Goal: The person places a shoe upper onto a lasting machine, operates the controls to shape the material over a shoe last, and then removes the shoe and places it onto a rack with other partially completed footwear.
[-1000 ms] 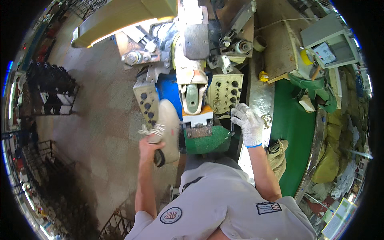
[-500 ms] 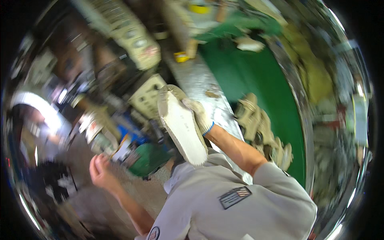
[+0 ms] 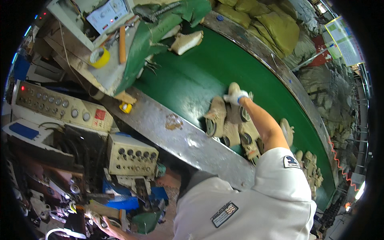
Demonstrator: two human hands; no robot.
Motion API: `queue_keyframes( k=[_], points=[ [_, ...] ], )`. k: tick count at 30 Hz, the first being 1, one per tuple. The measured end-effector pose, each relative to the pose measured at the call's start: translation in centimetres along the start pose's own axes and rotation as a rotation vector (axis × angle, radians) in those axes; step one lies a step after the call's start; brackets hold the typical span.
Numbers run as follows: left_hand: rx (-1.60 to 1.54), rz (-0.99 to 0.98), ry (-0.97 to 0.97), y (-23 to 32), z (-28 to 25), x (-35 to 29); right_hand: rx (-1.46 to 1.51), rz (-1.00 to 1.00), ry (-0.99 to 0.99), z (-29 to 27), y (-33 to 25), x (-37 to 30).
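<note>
Right hand [image 3: 235, 98] on beige shoe [image 3: 234, 86], other shoes [image 3: 216, 111] alongside, green belt [image 3: 188, 80] beneath

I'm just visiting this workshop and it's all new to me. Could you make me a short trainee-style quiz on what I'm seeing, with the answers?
1. Who wears the white glove: the left hand, the right hand, or both?

2. True or false: the roll of yellow tape sits on top of the knobbed control box.

3. What is the right hand touching?
a) the coiled red cord
b) a tan shoe over the green surface
c) the yellowish bags

Key:
1. The right hand only; the left is bare.
2. False: the tape lies beside the orange stick.
3. b
</note>
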State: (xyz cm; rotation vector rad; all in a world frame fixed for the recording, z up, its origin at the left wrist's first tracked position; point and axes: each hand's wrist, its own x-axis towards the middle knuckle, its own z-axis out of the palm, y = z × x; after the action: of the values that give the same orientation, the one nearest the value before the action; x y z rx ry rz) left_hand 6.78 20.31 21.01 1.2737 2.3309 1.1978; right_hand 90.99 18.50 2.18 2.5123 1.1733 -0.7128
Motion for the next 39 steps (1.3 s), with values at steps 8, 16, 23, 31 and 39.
queue_keyframes(
  k=[8,16,23,31,39],
  points=[
    [0.28,-0.016,-0.018,-1.1,-0.7,-3.1,0.429,0.088,0.084,-4.7,-10.6,19.4],
    [0.483,-0.197,-0.31,-3.5,-7.0,-6.6,1.296,0.296,0.487,-6.7,-19.0,43.1],
    [0.898,-0.402,-0.281,-6.2,-11.9,-10.8,1.646,0.298,0.237,-7.6,-21.2,40.8],
    [0.609,-0.046,-0.14,2.0,-1.4,-4.3,2.171,-0.763,-0.588,0.3,-20.6,11.4],
    [-0.452,-0.164,-0.71,10.3,12.1,-2.7,2.375,-0.37,-1.306,3.6,-33.6,-18.7]
  ],
)
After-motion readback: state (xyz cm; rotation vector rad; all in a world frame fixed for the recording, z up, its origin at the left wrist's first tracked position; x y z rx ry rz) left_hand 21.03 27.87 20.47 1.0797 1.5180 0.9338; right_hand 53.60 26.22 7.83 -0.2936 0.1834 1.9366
